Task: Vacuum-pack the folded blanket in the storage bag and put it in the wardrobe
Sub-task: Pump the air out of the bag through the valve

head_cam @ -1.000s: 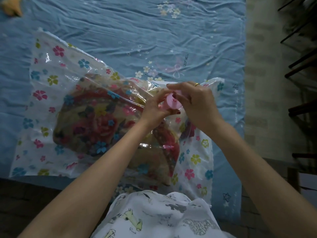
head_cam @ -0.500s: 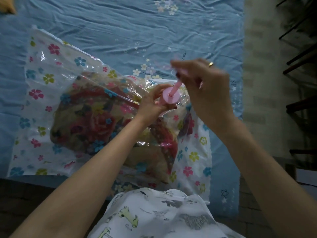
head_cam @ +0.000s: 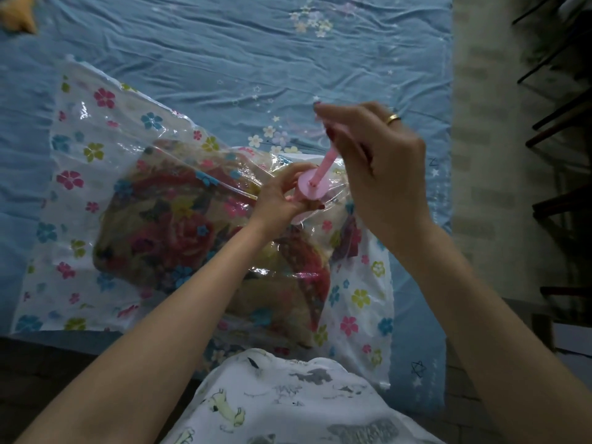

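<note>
A clear storage bag (head_cam: 83,129) printed with coloured flowers lies on the bed. Inside it sits the folded blanket (head_cam: 166,232), patterned in red, yellow and blue. A small pink hand pump (head_cam: 312,187) stands on the bag near its right side. My left hand (head_cam: 282,197) grips the pump's barrel just under its round top. My right hand (head_cam: 374,161) is raised above it, fingers closed on the handle of the pink plunger rod (head_cam: 328,161), which is drawn out. The pump's base and the bag's valve are hidden behind my left hand.
A wrinkled blue bed sheet (head_cam: 224,52) covers the bed under the bag. A yellow soft item (head_cam: 17,12) lies at the far left corner. Pale floor (head_cam: 480,155) runs along the bed's right edge, with dark furniture (head_cam: 563,91) beyond.
My right hand has risen from the pump's top, pulling the plunger rod out to its present length. My left hand has stayed on the barrel.
</note>
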